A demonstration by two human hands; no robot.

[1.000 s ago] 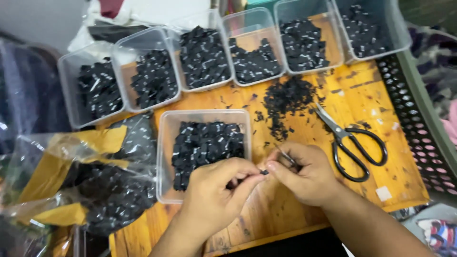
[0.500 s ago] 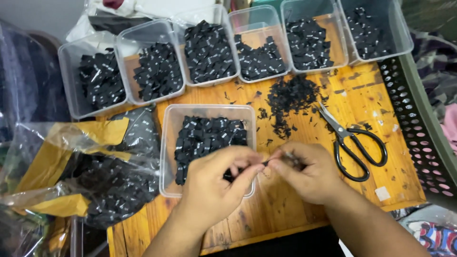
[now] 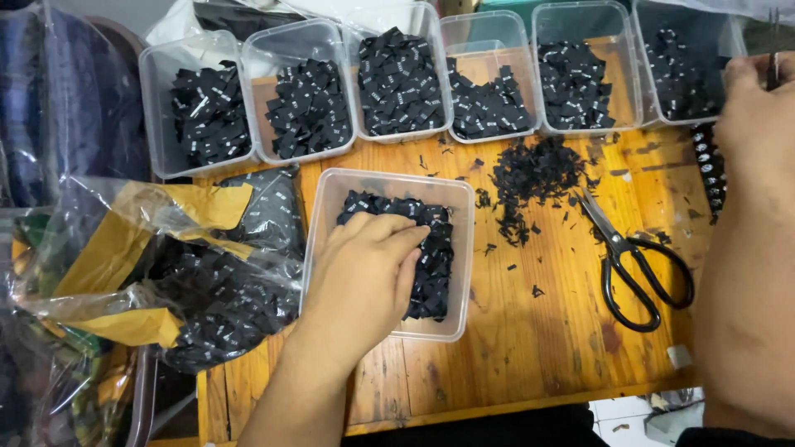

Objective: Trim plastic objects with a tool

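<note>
The left hand (image 3: 364, 269) is laid palm-down in the clear tub (image 3: 325, 215) near the wooden table's (image 3: 530, 348) front edge, fingers curled into the black labels (image 3: 435, 265). The right hand (image 3: 749, 124) is raised at the right edge, apparently pinching a thin dark tool (image 3: 772, 70). Black scissors (image 3: 633, 265) lie between.

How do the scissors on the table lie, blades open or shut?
Shut: the black scissors lie flat on the wooden table, blades together, no hand touching them.
</note>
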